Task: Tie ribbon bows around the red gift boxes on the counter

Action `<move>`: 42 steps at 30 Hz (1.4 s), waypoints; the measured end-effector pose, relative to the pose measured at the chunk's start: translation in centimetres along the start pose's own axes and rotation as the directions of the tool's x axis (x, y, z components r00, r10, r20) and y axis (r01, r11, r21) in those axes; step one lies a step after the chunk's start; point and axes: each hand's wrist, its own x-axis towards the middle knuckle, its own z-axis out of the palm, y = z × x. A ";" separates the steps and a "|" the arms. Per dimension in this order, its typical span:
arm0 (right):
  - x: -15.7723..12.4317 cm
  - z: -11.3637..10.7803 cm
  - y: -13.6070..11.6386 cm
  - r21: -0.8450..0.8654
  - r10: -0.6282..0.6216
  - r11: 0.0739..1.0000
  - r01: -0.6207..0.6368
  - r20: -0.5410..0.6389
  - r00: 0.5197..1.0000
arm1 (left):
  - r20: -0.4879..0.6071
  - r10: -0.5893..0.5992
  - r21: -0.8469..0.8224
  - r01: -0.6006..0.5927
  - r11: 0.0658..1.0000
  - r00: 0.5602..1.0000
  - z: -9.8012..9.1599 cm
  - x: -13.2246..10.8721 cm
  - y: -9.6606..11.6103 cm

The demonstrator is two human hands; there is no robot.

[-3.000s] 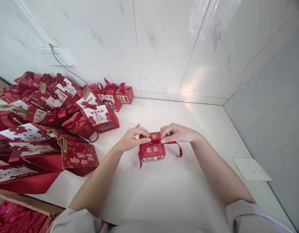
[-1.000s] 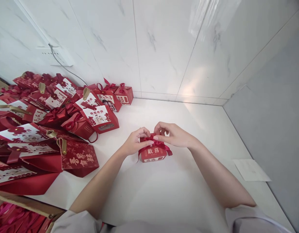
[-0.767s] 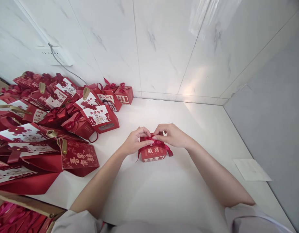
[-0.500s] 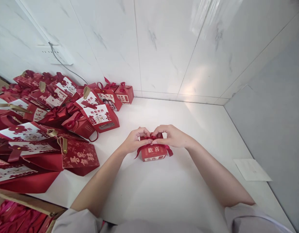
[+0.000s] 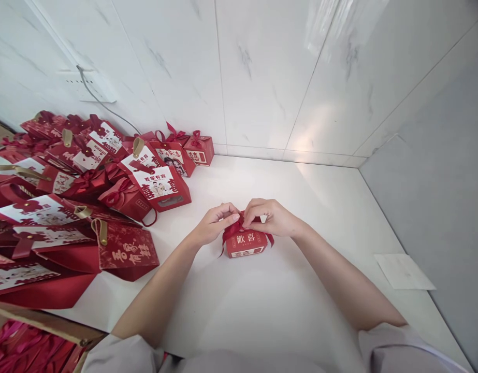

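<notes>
A small red box (image 5: 247, 244) with pale characters on its front rests on the white table (image 5: 239, 305) between my hands. Dark red ribbon (image 5: 233, 231) lies over its top, with tails hanging down both sides. My left hand (image 5: 220, 223) pinches the ribbon at the top left of the box. At the top right, my right hand (image 5: 266, 216) has its fingertips closed on the ribbon near the middle. The fingers partly hide the knot area.
Many red gift boxes (image 5: 128, 251) are piled on the left. A cardboard box (image 5: 48, 321) of red ribboned items is at the lower left. White paper (image 5: 404, 271) lies at the right edge. A marble-patterned wall (image 5: 262, 77) with a socket and cable stands behind.
My fingertips have shifted on the ribbon. The left thumb has lifted and more ribbon shows below it. The right fingers have drawn together near the middle, while the box has stayed in place.
</notes>
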 end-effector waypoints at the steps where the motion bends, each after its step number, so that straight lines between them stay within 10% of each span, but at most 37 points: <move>1: 0.0 -0.1 0.1 -0.005 -0.020 1.000 0.020 0.035 0.999 | -0.004 0.003 0.002 -0.003 1.000 1.000 0.0 0.0 0.1; 16: -0.3 -1.1 -1.0 -0.061 0.102 0.994 -0.096 0.101 0.990 | 0.094 0.052 0.260 -0.075 0.963 0.994 -0.4 -0.5 1.7; 26: -0.3 -0.7 -1.7 -0.121 0.252 0.964 -0.236 0.139 0.958 | 0.017 0.375 0.695 -0.281 0.662 0.927 2.0 -2.6 2.5; 31: -0.1 -0.4 -2.1 -0.197 0.205 0.964 -0.176 0.136 0.969 | -0.100 0.451 0.796 -0.200 0.571 0.887 3.3 -2.3 1.8; 42: -0.1 -0.7 -2.6 -0.166 0.281 0.950 -0.266 0.072 0.957 | -0.150 0.511 0.740 -0.247 0.626 0.846 3.1 -2.7 1.3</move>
